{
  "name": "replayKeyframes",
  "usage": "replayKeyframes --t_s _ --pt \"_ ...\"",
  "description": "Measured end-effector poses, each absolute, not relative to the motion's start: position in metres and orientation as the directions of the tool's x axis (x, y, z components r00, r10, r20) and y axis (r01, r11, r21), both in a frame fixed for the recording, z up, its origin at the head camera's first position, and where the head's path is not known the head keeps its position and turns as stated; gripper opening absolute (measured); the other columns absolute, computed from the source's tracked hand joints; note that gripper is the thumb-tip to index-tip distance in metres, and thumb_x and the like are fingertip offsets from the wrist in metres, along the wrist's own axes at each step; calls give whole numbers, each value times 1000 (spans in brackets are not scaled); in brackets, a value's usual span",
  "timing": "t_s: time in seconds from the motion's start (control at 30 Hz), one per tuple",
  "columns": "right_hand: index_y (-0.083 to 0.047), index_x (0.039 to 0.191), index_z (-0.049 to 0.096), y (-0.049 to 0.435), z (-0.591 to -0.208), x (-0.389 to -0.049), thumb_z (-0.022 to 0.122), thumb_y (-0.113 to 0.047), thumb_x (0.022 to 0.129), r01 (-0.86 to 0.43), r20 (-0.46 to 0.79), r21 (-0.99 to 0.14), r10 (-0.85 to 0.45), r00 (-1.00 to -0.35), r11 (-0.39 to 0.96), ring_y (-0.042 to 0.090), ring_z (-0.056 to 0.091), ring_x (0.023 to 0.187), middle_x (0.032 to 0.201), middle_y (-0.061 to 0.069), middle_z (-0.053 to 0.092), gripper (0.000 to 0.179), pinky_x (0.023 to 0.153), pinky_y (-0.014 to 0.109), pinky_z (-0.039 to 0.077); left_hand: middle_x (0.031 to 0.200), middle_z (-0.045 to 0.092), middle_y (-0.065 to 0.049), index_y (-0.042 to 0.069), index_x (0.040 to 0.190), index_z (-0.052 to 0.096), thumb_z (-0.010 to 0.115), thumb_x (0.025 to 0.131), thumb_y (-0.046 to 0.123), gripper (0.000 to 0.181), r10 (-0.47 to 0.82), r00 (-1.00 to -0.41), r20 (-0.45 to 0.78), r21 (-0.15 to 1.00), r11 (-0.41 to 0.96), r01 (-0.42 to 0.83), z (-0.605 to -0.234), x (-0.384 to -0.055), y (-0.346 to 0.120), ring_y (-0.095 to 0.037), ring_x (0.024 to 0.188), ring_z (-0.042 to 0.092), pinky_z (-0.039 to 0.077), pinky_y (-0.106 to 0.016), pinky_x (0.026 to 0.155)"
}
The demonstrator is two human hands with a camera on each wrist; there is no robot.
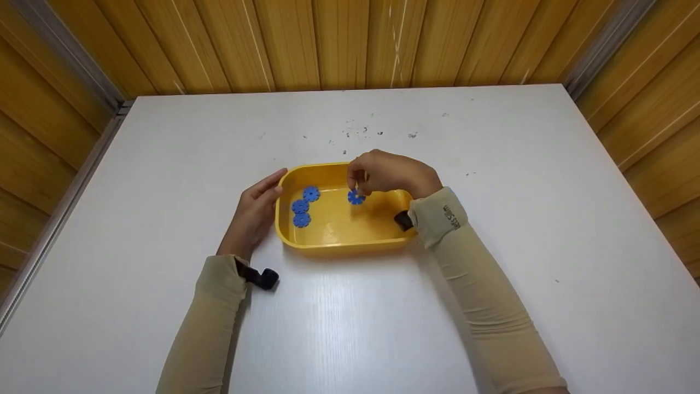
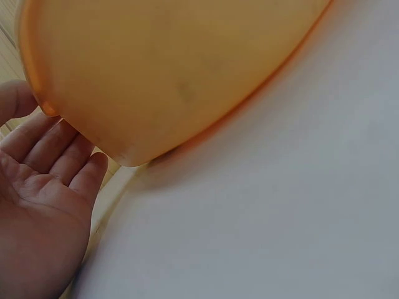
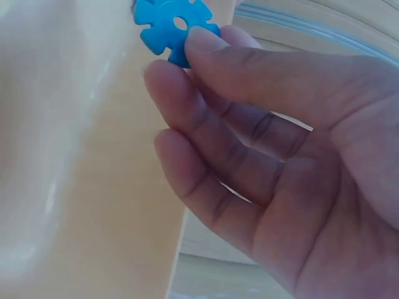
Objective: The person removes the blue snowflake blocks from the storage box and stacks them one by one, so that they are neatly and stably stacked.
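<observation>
Light sleeves (image 1: 194, 328) reach in over the white table (image 1: 333, 328) from the near side. Left hand (image 1: 252, 210): fingers extended, touching the left end of the yellow tray (image 1: 347, 250). Three blue discs (image 1: 297, 222) lie inside, toward that end. Right hand (image 1: 389, 172): thumb and fingers pinch another blue disc (image 1: 353, 200) near the tray's middle. Wooden panels (image 1: 342, 44) stand beyond the table

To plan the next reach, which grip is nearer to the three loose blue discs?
Left. The left grip is outside the yellow tray, left of the loose discs; the right grip, farther off, pinches another disc to their right.
</observation>
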State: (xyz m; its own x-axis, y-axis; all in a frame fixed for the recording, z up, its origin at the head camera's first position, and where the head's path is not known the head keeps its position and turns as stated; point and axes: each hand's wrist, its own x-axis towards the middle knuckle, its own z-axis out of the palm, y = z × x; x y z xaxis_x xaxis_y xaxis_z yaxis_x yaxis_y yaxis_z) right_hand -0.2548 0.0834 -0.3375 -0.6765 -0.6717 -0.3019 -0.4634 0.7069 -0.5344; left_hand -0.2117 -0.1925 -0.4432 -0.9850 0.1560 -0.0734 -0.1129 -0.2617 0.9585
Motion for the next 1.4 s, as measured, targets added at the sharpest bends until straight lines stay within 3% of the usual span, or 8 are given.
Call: replayKeyframes --t_s 0.63,1.0,1.4 --pt "-5 95 66 145 -318 -242 66 -7 89 -475 -72 -604 -638 -767 640 20 63 83 97 6 70 6 76 31 57 152 39 -6 7 144 43 52 98 12 47 167 -984 -67 958 -265 -110 -444 -211 -195 -15 142 35 34 -26 114" --pt "-5 96 66 180 -326 -238 66 -4 89 -439 14 -650 -569 -823 620 22 63 82 95 8 68 8 70 15 54 151 40 -3 8 144 44 52 98 12 47 153 -984 -90 957 -262 -128 -443 -211 -194 -12 140 37 36 -25 113" --pt "-4 98 66 209 -340 -234 64 -6 90 -402 34 -671 -516 -856 623 23 64 83 97 10 69 8 71 13 53 151 41 -2 8 144 44 52 98 12 47 152 -983 -98 956 -261 -136 -442 -212 -191 -12 140 37 33 -26 115"
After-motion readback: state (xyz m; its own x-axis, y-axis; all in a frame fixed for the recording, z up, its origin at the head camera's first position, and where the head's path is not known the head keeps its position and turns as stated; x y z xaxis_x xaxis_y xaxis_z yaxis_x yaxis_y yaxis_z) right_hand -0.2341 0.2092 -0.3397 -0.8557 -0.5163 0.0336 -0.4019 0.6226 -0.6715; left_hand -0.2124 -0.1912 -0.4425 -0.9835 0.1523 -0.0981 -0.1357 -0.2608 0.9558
